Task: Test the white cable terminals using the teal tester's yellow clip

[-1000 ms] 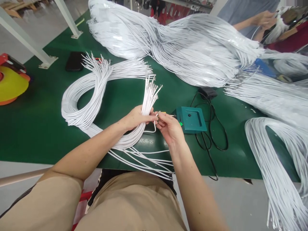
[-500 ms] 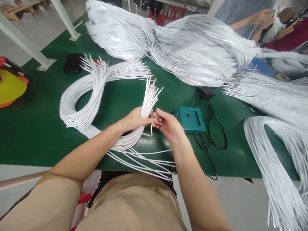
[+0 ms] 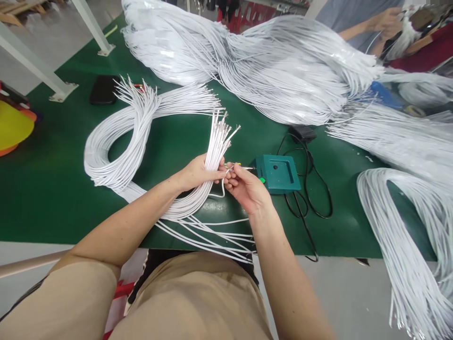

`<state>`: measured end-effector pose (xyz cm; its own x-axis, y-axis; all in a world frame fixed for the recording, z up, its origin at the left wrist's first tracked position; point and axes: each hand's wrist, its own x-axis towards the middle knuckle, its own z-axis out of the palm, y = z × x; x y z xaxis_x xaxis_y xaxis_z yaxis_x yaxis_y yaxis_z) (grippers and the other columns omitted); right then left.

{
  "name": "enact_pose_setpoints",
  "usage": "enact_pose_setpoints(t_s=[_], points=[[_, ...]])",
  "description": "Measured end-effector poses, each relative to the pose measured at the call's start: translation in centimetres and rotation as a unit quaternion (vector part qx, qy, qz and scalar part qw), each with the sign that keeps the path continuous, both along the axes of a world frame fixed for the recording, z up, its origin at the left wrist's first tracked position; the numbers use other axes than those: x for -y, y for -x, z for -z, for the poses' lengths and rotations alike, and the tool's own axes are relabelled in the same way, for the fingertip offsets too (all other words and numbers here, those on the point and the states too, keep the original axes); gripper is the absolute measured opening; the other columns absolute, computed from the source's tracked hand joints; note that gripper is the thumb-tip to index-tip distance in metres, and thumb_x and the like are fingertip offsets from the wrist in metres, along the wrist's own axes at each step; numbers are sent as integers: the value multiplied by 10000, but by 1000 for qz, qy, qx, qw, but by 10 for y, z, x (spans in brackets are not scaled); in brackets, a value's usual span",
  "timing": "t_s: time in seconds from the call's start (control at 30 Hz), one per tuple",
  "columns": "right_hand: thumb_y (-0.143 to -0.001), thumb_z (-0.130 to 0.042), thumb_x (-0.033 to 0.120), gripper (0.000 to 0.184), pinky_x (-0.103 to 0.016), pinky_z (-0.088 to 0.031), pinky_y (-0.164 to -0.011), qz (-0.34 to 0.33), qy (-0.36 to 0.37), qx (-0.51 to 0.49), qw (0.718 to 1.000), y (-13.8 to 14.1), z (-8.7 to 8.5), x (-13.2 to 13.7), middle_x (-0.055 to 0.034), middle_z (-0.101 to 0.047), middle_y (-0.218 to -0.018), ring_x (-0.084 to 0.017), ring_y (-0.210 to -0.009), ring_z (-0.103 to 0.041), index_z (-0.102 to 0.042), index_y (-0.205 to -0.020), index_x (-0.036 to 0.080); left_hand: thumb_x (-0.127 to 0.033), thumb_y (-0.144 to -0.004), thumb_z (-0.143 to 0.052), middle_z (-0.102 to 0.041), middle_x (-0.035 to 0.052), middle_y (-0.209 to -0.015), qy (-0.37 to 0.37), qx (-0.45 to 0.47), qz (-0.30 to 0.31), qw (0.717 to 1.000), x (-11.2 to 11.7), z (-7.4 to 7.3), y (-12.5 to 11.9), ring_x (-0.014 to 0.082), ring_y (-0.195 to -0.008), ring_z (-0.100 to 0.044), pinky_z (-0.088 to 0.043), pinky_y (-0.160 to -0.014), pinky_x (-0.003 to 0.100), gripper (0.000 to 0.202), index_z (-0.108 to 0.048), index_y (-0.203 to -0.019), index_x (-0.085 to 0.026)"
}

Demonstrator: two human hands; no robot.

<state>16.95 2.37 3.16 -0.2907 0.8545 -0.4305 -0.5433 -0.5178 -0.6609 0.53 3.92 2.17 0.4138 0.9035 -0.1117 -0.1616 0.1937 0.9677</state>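
Note:
My left hand (image 3: 200, 174) is wrapped round a bundle of white cables (image 3: 216, 146), whose stripped ends point up and away from me. The bundle curves down toward the table's front edge. Just right of it, my right hand (image 3: 246, 186) pinches the end of a single white cable (image 3: 223, 189) that bends out of the bundle. The fingertips of both hands nearly meet there. Close beyond the right hand stands a teal box-shaped device (image 3: 279, 174) with a thin metal tip at its left side and a green light on its front.
A large heap of white cables (image 3: 283, 71) lies along the back of the green table (image 3: 53, 198). A coiled bundle (image 3: 95, 151) is at left, another bundle (image 3: 375, 189) hangs over the right edge. A black cord (image 3: 329, 198) trails beside the device. A co-worker's hand (image 3: 387, 23) is at upper right.
My right hand has shifted slightly down and left, uncovering the device's metal tip. The green light on the device now shows. My left hand keeps its hold on the bundle.

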Motion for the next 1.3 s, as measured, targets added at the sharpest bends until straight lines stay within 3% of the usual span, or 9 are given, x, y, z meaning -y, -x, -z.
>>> enact_pose_setpoints(t_s=[0.3,0.4,0.5,0.67,0.73,0.8,0.97,1.1,1.3], points=[[-666,-777,342,235,-314,-502,-732,56,-104,218,969,4,-3,6,-27,-679,-765,-129,-684,-598,-731,-807,160,-239,-697,-783,-684,6,-802,18,11,7,1000,-1,2,3,121,-712,-671,-547,-735,277,573,-555,-1214,-147],[-744,-696,325,138,-327,-491,-738,56,-170,315,932,4,0,6,-22,-672,-766,-147,-702,-596,-687,-751,188,-222,-672,-798,-696,18,-839,45,11,17,999,-1,2,3,139,-770,-688,-550,-803,306,588,-592,-1217,-149],[-843,-581,274,143,-321,-457,-746,68,-294,504,809,5,4,8,-31,-641,-794,-166,-761,-574,-628,-725,207,-202,-664,-794,-707,36,-873,62,-6,19,998,-1,1,3,143,-793,-689,-547,-837,327,515,-640,-1152,-137],[-966,-346,204,325,-362,-395,-769,6,-479,725,494,7,6,12,-120,-592,-847,-231,-833,-497,-615,-787,169,-157,-649,-775,-718,33,-912,51,-34,9,998,-2,-1,2,138,-819,-672,-528,-878,331,472,-670,-1109,-143],[-972,-319,185,342,-366,-382,-772,-41,-521,737,429,3,4,10,-131,-599,-855,-240,-832,-483,-627,-826,153,-142,-635,-774,-720,33,-913,53,-47,3,997,-2,1,2,140,-819,-670,-524,-875,323,438,-687,-1064,-138],[-974,-328,187,330,-353,-377,-762,-83,-534,734,412,-5,2,3,-120,-612,-868,-234,-835,-493,-634,-855,155,-142,-629,-774,-716,29,-871,59,-60,-11,996,-4,3,2,140,-782,-672,-528,-849,322,433,-689,-1053,-133],[-912,-499,208,171,-360,-349,-792,-121,-476,764,417,-30,-3,-22,-106,-676,-978,-253,-909,-538,-625,-1021,165,-178,-648,-772,-688,16,-793,47,-102,-47,993,-8,8,3,158,-732,-691,-533,-792,324,525,-645,-1156,-141],[-864,-542,163,101,-375,-330,-842,-194,-452,777,394,-37,-2,-33,-92,-695,-835,-242,-822,-566,-637,-896,166,-158,-659,-752,-680,18,-787,38,-118,-54,991,-9,8,2,157,-717,-691,-537,-750,312,538,-623,-1181,-147],[-824,-523,105,133,-352,-315,-778,-184,-461,764,413,-36,0,-39,-85,-672,-807,-236,-868,-548,-633,-809,179,-169,-638,-758,-704,36,-783,25,-167,-74,983,-12,9,2,152,-656,-679,-544,-746,325,484,-646,-1107,-122]])
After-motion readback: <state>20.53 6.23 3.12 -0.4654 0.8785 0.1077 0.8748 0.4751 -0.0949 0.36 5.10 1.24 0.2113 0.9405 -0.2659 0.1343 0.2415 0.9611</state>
